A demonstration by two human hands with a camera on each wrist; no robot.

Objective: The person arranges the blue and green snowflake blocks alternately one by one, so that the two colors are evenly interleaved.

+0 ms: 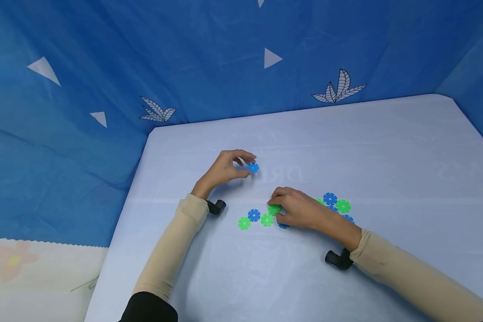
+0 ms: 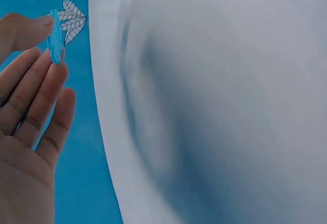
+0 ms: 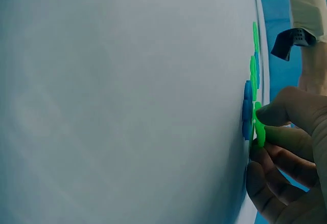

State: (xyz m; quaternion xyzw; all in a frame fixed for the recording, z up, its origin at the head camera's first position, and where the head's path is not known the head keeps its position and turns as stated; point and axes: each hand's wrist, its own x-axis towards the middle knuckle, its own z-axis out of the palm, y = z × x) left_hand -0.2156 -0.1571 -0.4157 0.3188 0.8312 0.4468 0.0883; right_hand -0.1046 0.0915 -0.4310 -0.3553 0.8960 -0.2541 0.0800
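Note:
Between thumb and fingertips, my left hand (image 1: 227, 167) pinches a blue notched disc (image 1: 253, 167) over the far left part of the table; in the left wrist view this disc (image 2: 55, 37) is seen edge-on. My right hand (image 1: 302, 208) pinches a green notched disc (image 1: 273, 209) near the table's middle, and the right wrist view has that disc (image 3: 259, 125) between thumb and fingers. Right beside it lie a green disc (image 1: 267, 220), a blue disc (image 1: 254, 215) and another green disc (image 1: 244, 223). A further blue disc (image 1: 283, 225) is partly hidden under the right hand.
Several more blue and green discs (image 1: 343, 206) lie in a group beyond the right wrist, partly covered by it. The white-covered table (image 1: 406, 156) ends at a blue patterned curtain (image 1: 225, 58). Black wrist cameras (image 1: 339, 259) hang at both cuffs.

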